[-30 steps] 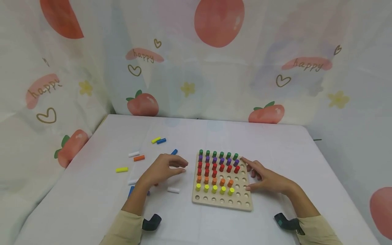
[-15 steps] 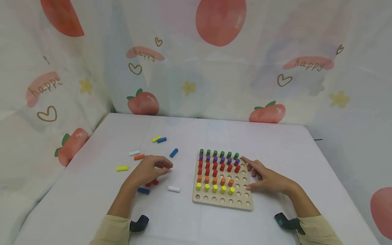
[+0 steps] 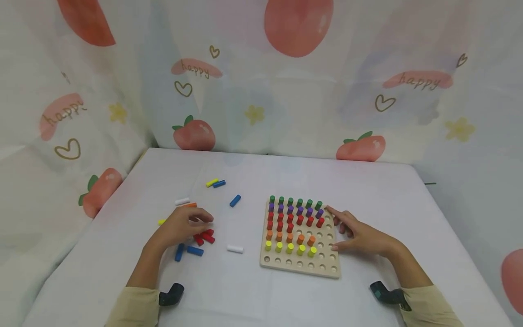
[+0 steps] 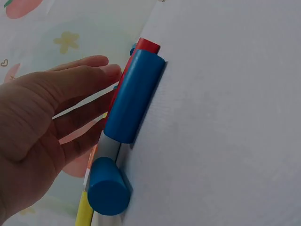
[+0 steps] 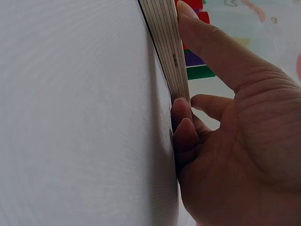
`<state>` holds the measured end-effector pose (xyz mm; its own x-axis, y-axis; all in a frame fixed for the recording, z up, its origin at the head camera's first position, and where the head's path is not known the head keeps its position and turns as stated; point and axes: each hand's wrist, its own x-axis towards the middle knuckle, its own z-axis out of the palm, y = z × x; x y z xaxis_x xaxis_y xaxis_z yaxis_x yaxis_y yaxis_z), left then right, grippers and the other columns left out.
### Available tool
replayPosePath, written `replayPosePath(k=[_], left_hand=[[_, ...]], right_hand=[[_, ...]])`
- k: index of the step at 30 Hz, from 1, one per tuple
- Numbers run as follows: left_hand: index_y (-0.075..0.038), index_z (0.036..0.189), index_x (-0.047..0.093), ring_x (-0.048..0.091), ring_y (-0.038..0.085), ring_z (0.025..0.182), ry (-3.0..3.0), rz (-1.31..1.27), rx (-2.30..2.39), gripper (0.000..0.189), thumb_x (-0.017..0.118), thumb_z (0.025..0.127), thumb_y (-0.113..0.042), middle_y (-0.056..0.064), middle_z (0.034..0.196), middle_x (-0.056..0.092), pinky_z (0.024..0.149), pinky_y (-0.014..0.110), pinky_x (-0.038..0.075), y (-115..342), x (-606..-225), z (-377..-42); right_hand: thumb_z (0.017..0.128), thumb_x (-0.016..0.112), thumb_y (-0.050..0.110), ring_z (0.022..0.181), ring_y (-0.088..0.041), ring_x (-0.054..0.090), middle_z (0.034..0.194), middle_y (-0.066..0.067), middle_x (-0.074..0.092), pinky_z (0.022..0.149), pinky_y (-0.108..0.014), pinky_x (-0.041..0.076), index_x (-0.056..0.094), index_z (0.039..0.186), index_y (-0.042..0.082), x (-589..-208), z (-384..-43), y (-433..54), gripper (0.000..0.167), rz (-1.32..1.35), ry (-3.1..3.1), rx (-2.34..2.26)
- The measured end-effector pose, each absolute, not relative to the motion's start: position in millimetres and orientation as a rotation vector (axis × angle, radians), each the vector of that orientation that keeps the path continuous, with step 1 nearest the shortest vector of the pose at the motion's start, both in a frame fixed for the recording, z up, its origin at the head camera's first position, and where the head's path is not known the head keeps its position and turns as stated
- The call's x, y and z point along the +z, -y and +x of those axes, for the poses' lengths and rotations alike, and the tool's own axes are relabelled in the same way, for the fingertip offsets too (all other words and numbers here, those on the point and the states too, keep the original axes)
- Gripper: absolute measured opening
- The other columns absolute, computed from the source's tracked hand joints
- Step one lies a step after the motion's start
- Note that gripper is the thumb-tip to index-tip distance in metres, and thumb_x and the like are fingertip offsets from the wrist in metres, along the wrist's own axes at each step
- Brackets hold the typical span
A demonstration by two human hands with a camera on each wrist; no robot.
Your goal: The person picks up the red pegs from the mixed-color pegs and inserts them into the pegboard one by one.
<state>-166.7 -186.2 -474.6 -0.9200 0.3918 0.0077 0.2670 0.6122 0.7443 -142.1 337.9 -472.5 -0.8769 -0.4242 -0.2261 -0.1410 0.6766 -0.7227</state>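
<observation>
On the left of the table, my left hand [image 3: 181,225] hovers low over a few red pegs [image 3: 208,238], fingertips right at them, its fingers loosely bent and thumb apart. The left wrist view shows a blue peg [image 4: 135,96] in front of a red peg [image 4: 149,45], with the fingers beside them. My right hand [image 3: 363,234] rests against the right edge of a wooden pegboard [image 3: 300,268]. Its index finger reaches the far corner and its thumb lies on the edge. In the right wrist view, other fingertips [image 5: 184,134] press by the board's side [image 5: 167,47].
Upright pegs stand in colour rows on the board, such as green pegs [image 3: 290,201] and yellow pegs [image 3: 290,248]. Loose on the table lie a white peg [image 3: 235,249], blue pegs [image 3: 195,250], an orange peg [image 3: 189,205] and a yellow peg [image 3: 212,182]. A patterned curtain [image 3: 253,81] surrounds the table.
My left hand has moved left, away from the pegboard, and lowered to the red pegs. My right hand stays at the board's edge.
</observation>
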Motion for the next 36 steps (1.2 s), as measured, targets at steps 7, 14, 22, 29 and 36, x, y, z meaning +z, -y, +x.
replayPosePath(k=[7,14,22,29,36], left_hand=[[-0.014,0.111,0.078,0.068,0.02,0.099,-2.687,0.537,1.181,0.026,0.08,0.089,-0.001,-0.006,0.105,0.073,0.085,0.033,0.058,185.1,-478.6,-167.8],[-0.015,0.11,0.077,0.067,0.022,0.1,-2.745,0.495,1.147,0.029,0.079,0.088,0.003,-0.005,0.105,0.072,0.084,0.035,0.059,189.3,-481.1,-166.3],[-0.016,0.111,0.077,0.067,0.022,0.1,-2.737,0.487,1.197,0.029,0.08,0.088,0.001,-0.004,0.104,0.069,0.081,0.032,0.059,192.7,-482.8,-164.7],[-0.017,0.111,0.077,0.068,0.022,0.1,-2.739,0.51,1.272,0.025,0.081,0.089,-0.005,-0.005,0.106,0.068,0.08,0.03,0.059,193.8,-478.6,-161.5],[-0.016,0.112,0.077,0.067,0.023,0.1,-2.729,0.531,1.37,0.024,0.081,0.09,-0.007,-0.001,0.108,0.071,0.076,0.029,0.059,189.1,-477.0,-163.0]], right_hand=[[0.084,0.088,0.028,0.101,-0.027,0.041,0.122,-0.01,0.04,0.076,-0.029,0.041,0.025,0.165,0.018,-468.6,-139.6,-341.3,0.103,-0.444,-2.483,-1.1],[0.084,0.088,0.03,0.101,-0.026,0.041,0.121,-0.009,0.041,0.076,-0.029,0.041,0.025,0.165,0.018,-470.7,-139.5,-339.1,0.104,-0.455,-2.489,-1.099],[0.084,0.088,0.031,0.1,-0.026,0.041,0.12,-0.009,0.04,0.076,-0.03,0.041,0.024,0.165,0.018,-472.0,-140.3,-337.9,0.104,-0.45,-2.484,-1.091],[0.083,0.089,0.027,0.101,-0.027,0.041,0.119,-0.01,0.04,0.075,-0.029,0.041,0.025,0.165,0.018,-470.2,-139.5,-335.8,0.104,-0.455,-2.466,-1.124],[0.083,0.089,0.027,0.1,-0.026,0.041,0.119,-0.01,0.04,0.075,-0.03,0.041,0.025,0.165,0.018,-468.6,-138.8,-337.0,0.104,-0.448,-2.481,-1.114]])
